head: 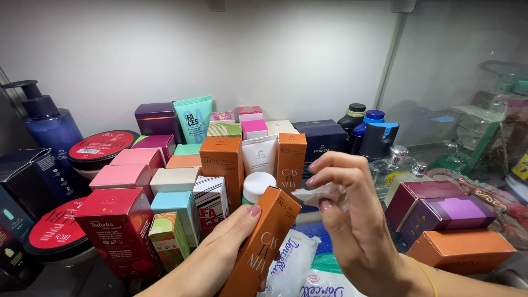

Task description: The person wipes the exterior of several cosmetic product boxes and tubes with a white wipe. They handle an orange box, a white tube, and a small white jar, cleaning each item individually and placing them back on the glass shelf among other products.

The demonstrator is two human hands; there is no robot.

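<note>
Left hand (220,247) comes up from the bottom edge, fingers wrapped around a tall orange box (264,242), thumb pressed on its front face, the box tilted with its top leaning right. Right hand (346,220) sits just right of the orange box, fingertips pinched on a small crumpled white wipe (322,195), and the wipe hangs right beside the box's top corner. Whether it touches the box, I can't tell.

Below the orange box, at the bottom edge, lie white soft packs (297,269) with blue lettering. Just left of the orange box stands a small green and orange carton (168,239), and left of that a dark red box (118,231). Further left still, a round black tub with a red lid (55,228).

Right of the orange box, beyond the right hand, a flat orange carton (462,250) lies on its side, with two purple boxes (440,212) just behind it.

Behind the orange box, a white cap (257,184) pokes up, with more orange boxes (223,165) standing upright past it, one to each side. Pink boxes (129,170) line up to the left of those. Further back, a teal tube (193,118) stands beside a dark purple box (157,118). Far left of the orange box, a blue pump bottle (49,129) stands against the white wall (247,55). Back right, a navy box (323,140) and dark bottles with blue caps (371,132).
</note>
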